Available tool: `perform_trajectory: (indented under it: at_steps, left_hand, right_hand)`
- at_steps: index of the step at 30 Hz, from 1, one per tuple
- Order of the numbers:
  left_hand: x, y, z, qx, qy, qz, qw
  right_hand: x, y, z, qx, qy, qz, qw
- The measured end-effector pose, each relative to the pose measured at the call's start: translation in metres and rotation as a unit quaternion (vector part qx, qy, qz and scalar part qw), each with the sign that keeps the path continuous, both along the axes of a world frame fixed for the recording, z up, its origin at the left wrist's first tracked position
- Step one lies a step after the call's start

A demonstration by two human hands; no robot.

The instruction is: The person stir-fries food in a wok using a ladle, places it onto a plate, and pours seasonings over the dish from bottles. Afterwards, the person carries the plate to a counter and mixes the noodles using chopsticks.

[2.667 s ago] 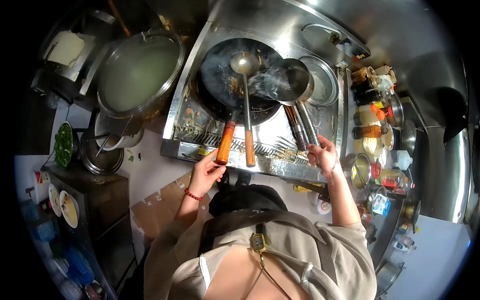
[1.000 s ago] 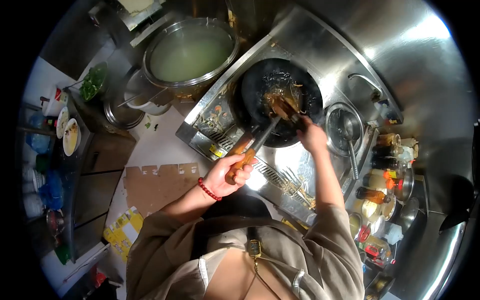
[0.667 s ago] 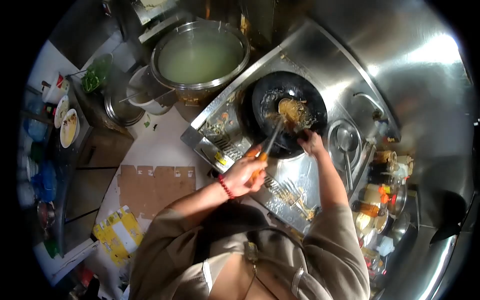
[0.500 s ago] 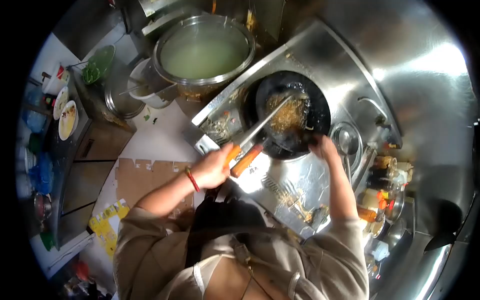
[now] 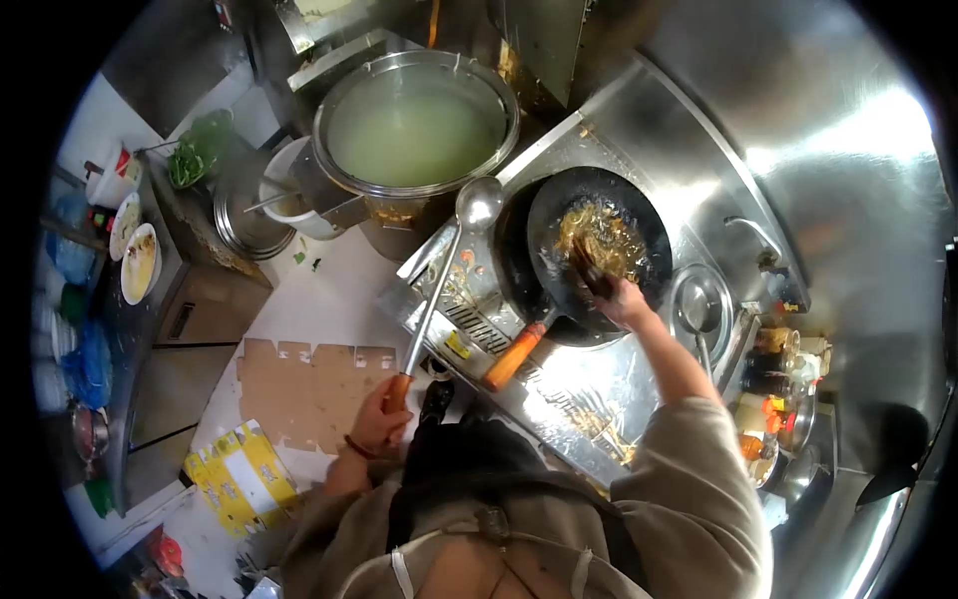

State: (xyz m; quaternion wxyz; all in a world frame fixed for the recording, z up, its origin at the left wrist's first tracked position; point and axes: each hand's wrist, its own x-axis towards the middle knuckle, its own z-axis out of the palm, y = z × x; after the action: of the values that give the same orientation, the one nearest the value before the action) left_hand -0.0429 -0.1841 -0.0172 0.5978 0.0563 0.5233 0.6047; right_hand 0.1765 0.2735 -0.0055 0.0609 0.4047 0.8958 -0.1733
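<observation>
My left hand [image 5: 379,417] is closed round the wooden handle of a long ladle [image 5: 435,290]. The ladle's round metal bowl is up beside the big pot, left of the wok. Inside the black wok [image 5: 565,215], brownish liquid with foam [image 5: 609,235] spreads over the bottom. My right hand [image 5: 624,303] reaches over the wok's near right side, fingers wrapped round a dark brown wok brush [image 5: 593,272] whose tip is in the liquid. The wok's orange wooden handle [image 5: 516,354] points toward me, with neither hand on it.
Left of the stove stands a large pot [image 5: 334,175] of cloudy greenish liquid. A second ladle lies in a metal bowl [image 5: 731,317] right of the wok. Food scraps [image 5: 604,434] litter the steel stove top. Cardboard [image 5: 309,394] covers part of the floor; sauce containers [image 5: 773,409] stand at right.
My left hand has drawn the ladle out of the wok and lowered toward my body, swinging its bowl left. My right hand has moved inward over the wok with the brush.
</observation>
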Motion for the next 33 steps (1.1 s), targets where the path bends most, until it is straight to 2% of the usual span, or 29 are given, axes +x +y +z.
perform_trajectory:
  at_steps: [2, 3, 5, 6, 7, 8, 10, 12, 13, 14, 16, 17, 18, 19, 20, 22, 24, 26, 27, 29, 30, 31, 32, 33]
  left_hand:
    - [0.006, -0.011, -0.017, 0.016, -0.056, -0.017, 0.998]
    - [0.014, -0.008, -0.027, 0.030, -0.086, -0.020, 0.996]
    - [0.018, 0.003, -0.042, -0.008, -0.013, -0.059, 0.998]
    - [0.023, 0.002, -0.050, -0.032, 0.019, -0.083, 0.996]
    - [0.022, 0.001, -0.072, -0.009, 0.069, -0.102, 0.992]
    - [0.021, 0.001, -0.079, -0.019, 0.079, -0.120, 0.989]
    - [0.011, 0.008, -0.086, -0.034, 0.109, -0.152, 0.982]
    - [0.008, 0.005, -0.083, -0.050, 0.292, -0.177, 0.939]
    - [0.007, 0.011, -0.081, -0.053, 0.380, -0.184, 0.905]
    - [0.008, 0.031, -0.071, -0.005, 0.423, -0.120, 0.898]
    - [0.021, 0.069, -0.035, 0.080, 0.497, -0.008, 0.864]
    - [0.035, 0.088, -0.045, 0.104, 0.396, -0.023, 0.912]
    - [0.053, 0.108, -0.053, 0.128, 0.287, -0.033, 0.949]
    - [0.060, 0.130, -0.035, 0.095, 0.145, -0.084, 0.981]
    - [0.062, 0.142, -0.014, 0.060, 0.001, -0.137, 0.989]
    - [0.068, 0.149, 0.000, 0.084, 0.240, -0.123, 0.959]
    - [0.076, 0.147, 0.019, 0.073, 0.205, -0.114, 0.969]
    - [0.078, 0.146, 0.021, 0.052, 0.200, -0.130, 0.970]
    - [0.077, 0.147, 0.021, 0.060, 0.218, -0.124, 0.966]
    - [0.078, 0.146, 0.020, 0.076, 0.247, -0.106, 0.960]
    - [0.077, 0.145, 0.019, 0.083, 0.261, -0.100, 0.957]
    - [0.071, 0.144, 0.017, 0.052, 0.222, -0.159, 0.960]
    - [0.070, 0.139, 0.023, 0.063, 0.249, -0.158, 0.954]
    - [0.069, 0.139, 0.032, 0.076, 0.275, -0.151, 0.946]
  right_hand:
    - [0.025, -0.007, 0.043, -0.101, -0.081, 0.063, 0.990]
    - [0.031, 0.002, 0.042, -0.076, -0.088, 0.102, 0.988]
    - [0.027, 0.026, 0.030, -0.027, -0.093, 0.177, 0.980]
    - [0.010, 0.038, 0.012, -0.115, -0.062, 0.035, 0.991]
    - [-0.017, 0.048, -0.007, -0.197, -0.031, -0.104, 0.974]
    - [-0.039, 0.038, 0.001, -0.039, -0.073, 0.000, 0.997]
    - [-0.035, 0.015, 0.012, 0.038, -0.021, 0.048, 0.998]
    - [-0.001, 0.000, 0.043, -0.029, -0.123, 0.130, 0.983]
    - [0.024, 0.006, 0.038, -0.018, -0.142, 0.149, 0.978]
    - [0.025, 0.009, 0.038, 0.023, -0.233, 0.094, 0.968]
    - [0.008, 0.046, 0.005, 0.070, -0.195, 0.067, 0.976]
    - [-0.013, 0.060, -0.007, 0.025, -0.136, 0.031, 0.990]
    - [-0.022, 0.067, -0.027, -0.022, -0.023, -0.028, 0.999]
    - [-0.033, 0.051, -0.023, -0.035, -0.065, -0.049, 0.996]
    - [-0.010, 0.042, -0.025, -0.012, -0.044, 0.034, 0.998]
    - [0.029, 0.019, -0.021, 0.051, 0.001, 0.197, 0.979]
    - [0.027, 0.028, 0.024, 0.012, -0.175, 0.103, 0.979]
    - [0.003, 0.036, 0.059, -0.031, -0.334, 0.007, 0.942]
    - [0.013, 0.078, 0.020, 0.018, -0.259, 0.095, 0.961]
    - [-0.001, 0.093, -0.018, -0.158, -0.182, -0.051, 0.969]
    - [-0.027, 0.067, -0.023, -0.146, -0.293, -0.037, 0.944]
    - [-0.043, 0.009, 0.029, -0.157, -0.255, -0.092, 0.950]
    - [0.002, 0.024, 0.011, -0.269, -0.159, 0.015, 0.950]
    - [0.033, 0.037, 0.023, -0.317, -0.162, 0.037, 0.934]
